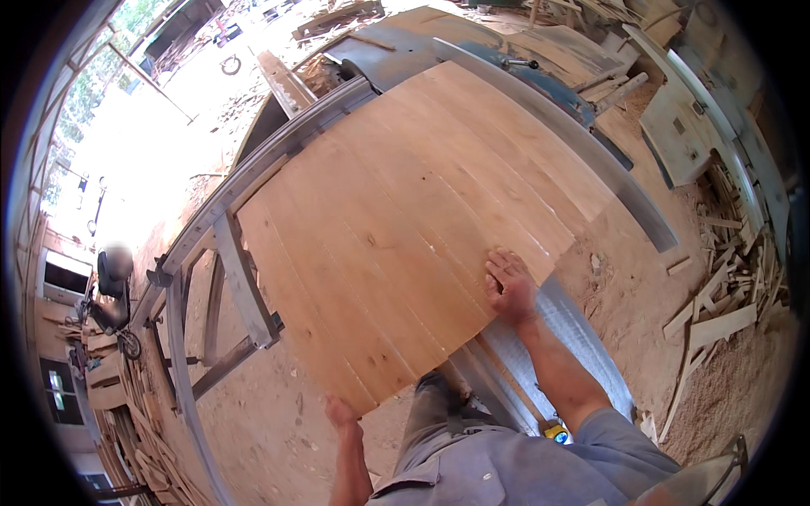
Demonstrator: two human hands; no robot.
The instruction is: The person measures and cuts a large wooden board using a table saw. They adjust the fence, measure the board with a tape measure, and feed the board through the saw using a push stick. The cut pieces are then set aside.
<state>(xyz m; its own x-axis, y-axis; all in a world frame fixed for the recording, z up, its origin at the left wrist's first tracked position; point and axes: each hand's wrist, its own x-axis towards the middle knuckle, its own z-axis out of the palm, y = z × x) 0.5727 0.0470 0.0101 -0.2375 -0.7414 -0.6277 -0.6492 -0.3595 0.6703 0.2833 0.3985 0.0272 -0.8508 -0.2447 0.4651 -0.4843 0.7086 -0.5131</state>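
Observation:
A wide wooden panel [371,244], made of several boards joined side by side, lies across a saw-like machine in front of me. My left hand [341,411] grips the panel's near left corner, its fingers partly hidden by the wood. On top of the panel, close to its near right edge, my right hand [510,282] rests with the palm down and the fingers laid on the surface. A long grey metal fence [650,211] runs past the panel's far right side. Bare metal of the machine table [582,329] shows beneath my right forearm.
A metal rail [253,181] with a support arm [243,278] stands along the left. A yellow tape measure [555,433] sits close to my body. Scrap wood [734,295] is heaped at right, more offcuts [126,422] at lower left. A motorbike [110,304] stands far left.

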